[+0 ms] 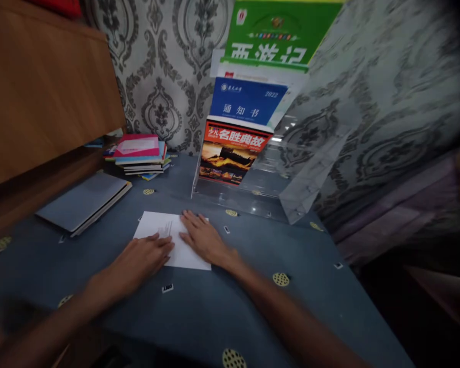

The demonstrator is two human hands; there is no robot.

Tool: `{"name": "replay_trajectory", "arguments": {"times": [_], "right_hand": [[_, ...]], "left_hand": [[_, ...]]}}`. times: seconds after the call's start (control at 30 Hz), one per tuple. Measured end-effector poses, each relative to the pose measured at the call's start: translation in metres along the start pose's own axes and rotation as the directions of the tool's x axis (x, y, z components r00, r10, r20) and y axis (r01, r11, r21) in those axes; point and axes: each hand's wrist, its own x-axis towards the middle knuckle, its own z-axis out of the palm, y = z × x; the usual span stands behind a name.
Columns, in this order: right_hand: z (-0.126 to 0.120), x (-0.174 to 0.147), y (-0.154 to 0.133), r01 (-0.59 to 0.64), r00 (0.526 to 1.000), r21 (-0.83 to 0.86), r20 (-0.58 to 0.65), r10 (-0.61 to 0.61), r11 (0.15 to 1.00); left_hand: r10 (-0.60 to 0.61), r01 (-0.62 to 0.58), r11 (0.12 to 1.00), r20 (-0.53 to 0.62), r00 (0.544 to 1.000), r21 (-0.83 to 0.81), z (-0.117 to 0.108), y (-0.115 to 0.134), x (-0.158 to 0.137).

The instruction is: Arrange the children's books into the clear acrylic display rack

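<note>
Fingers of the left hand (145, 255), held close together, and the right hand (204, 239), slightly apart, rest on white paper (180, 256) on the desk (222, 301). Leftward lie a grey-covered book (86, 199) and a book stack (141, 156); behind the paper, a clear rack (304, 194) holds red (230, 153), blue (245, 99) and green booklets (278, 33).

Papered with dark damask medallions on pale grey across the wall (161, 112); fitted at left with brown wooden furniture (46, 87); furnished with a blue-grey table (214, 312) bearing yellow dotted motifs; dimly lit, darkest at right
</note>
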Motion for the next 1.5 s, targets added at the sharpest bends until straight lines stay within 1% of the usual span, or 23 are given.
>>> {"name": "replay_trajectory", "arguments": {"times": [0.1, 0.17, 0.2, 0.33, 0.4, 0.47, 0.57, 0.67, 0.77, 0.87, 0.97, 1.07, 1.13, 1.23, 1.3, 1.37, 1.5], "right_hand": [[-0.005, -0.017, 0.005, -0.068, 0.998, -0.052, -0.001, 0.068, 0.996], [-0.007, -0.025, 0.004, -0.104, 0.995, -0.085, -0.011, 0.104, 0.991], [-0.007, -0.027, 0.003, -0.112, 0.994, -0.096, -0.023, 0.11, 0.989], [-0.003, -0.029, 0.002, -0.102, 0.993, -0.114, -0.064, 0.095, 0.988], [-0.001, -0.028, 0.004, -0.1, 0.993, -0.117, -0.066, 0.093, 0.988], [-0.001, -0.027, 0.004, -0.102, 0.993, -0.119, -0.067, 0.095, 0.988], [-0.003, -0.027, 0.003, -0.115, 0.992, -0.116, -0.057, 0.109, 0.987], [-0.008, -0.027, 0.0, -0.134, 0.991, -0.103, -0.021, 0.133, 0.986], [-0.011, -0.028, -0.001, -0.146, 0.989, -0.103, 0.0, 0.147, 0.984], [-0.011, -0.028, -0.001, -0.137, 0.99, -0.109, -0.003, 0.138, 0.985], [-0.008, -0.028, 0.002, -0.12, 0.993, -0.129, -0.004, 0.121, 0.984], [-0.004, -0.027, 0.005, -0.109, 0.994, -0.152, -0.011, 0.108, 0.982], [-0.002, -0.026, 0.007, -0.102, 0.995, -0.164, -0.014, 0.101, 0.981], [0.001, -0.025, 0.009, -0.094, 0.995, -0.183, -0.008, 0.094, 0.979], [0.001, -0.026, 0.01, -0.087, 0.996, -0.191, -0.005, 0.087, 0.978], [0.002, -0.026, 0.011, -0.078, 0.997, -0.194, -0.012, 0.077, 0.978], [0.005, -0.027, 0.014, -0.068, 0.997, -0.192, -0.043, 0.061, 0.979]], "left_hand": [[-0.057, 0.053, 0.996, 0.062, 0.996, 0.065, 0.0, 0.005, 0.002], [-0.068, 0.061, 0.994, 0.07, 0.995, 0.096, 0.003, 0.009, 0.009], [-0.059, 0.054, 0.993, 0.052, 0.997, 0.107, 0.007, 0.01, 0.014], [-0.005, 0.016, 0.989, -0.076, 0.997, 0.15, 0.031, 0.008, 0.039], [0.01, 0.007, 0.987, -0.104, 0.995, 0.161, 0.04, 0.003, 0.051], [-0.003, 0.018, 0.987, -0.091, 0.996, 0.162, 0.042, -0.003, 0.059], [-0.089, 0.103, 0.981, -0.088, 0.992, 0.167, 0.035, -0.012, 0.062], [-0.193, 0.206, 0.962, -0.085, 0.977, 0.178, 0.027, -0.022, 0.058], [-0.259, 0.27, 0.945, -0.082, 0.962, 0.185, 0.023, -0.034, 0.048], [-0.297, 0.304, 0.934, -0.063, 0.953, 0.189, 0.023, -0.042, 0.035], [-0.31, 0.315, 0.932, -0.059, 0.949, 0.181, 0.022, -0.041, 0.019], [-0.327, 0.334, 0.922, -0.069, 0.943, 0.197, 0.024, -0.036, 0.003], [-0.344, 0.352, 0.913, -0.076, 0.936, 0.207, 0.029, -0.033, -0.006], [-0.351, 0.376, 0.902, -0.147, 0.925, 0.213, 0.043, -0.027, -0.018], [-0.322, 0.361, 0.903, -0.192, 0.927, 0.233, 0.053, -0.02, -0.024], [-0.279, 0.326, 0.907, -0.201, 0.939, 0.265, 0.06, -0.01, -0.027], [-0.213, 0.244, 0.926, -0.138, 0.967, 0.287, 0.06, 0.02, -0.023]]}}
